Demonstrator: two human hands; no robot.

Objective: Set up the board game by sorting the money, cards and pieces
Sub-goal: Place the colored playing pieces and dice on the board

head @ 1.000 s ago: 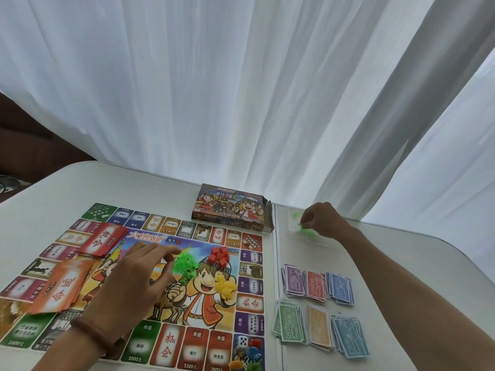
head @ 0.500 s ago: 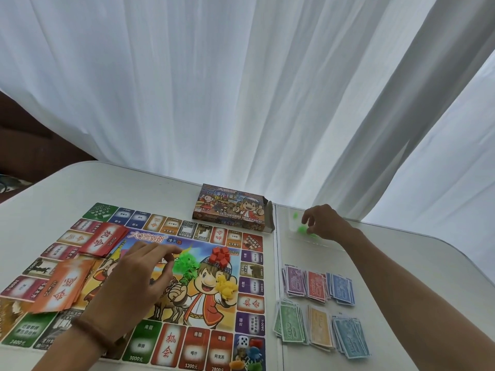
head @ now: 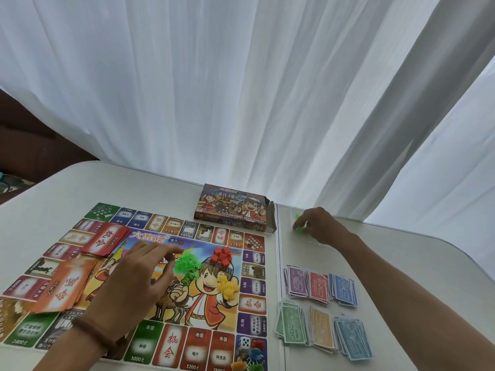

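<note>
The colourful square game board lay on the white counter. Over the board's middle hung the left hand, its grip half open, fingers loosely bent and nothing seen in it. Its fingertips were just beside the heap of bright green plastic houses on the board's centre picture. A heap of red plastic cubes and a heap of yellow plastic pieces lay on the same picture, toward the board's right side.

Beyond the board's far right corner, the right hand reached down to the counter. Its grip was closed, fingertips curled onto a few small loose green pieces; these lay directly under the fingertips, blurred.

The red-backed card deck and the orange-backed card deck lay fanned on the board's left part. The white die and some coloured tokens sat in its near right corner.

Off the board's right edge lay six stacks of paper money in two rows. The printed cardboard game box stood at the board's far edge.
</note>
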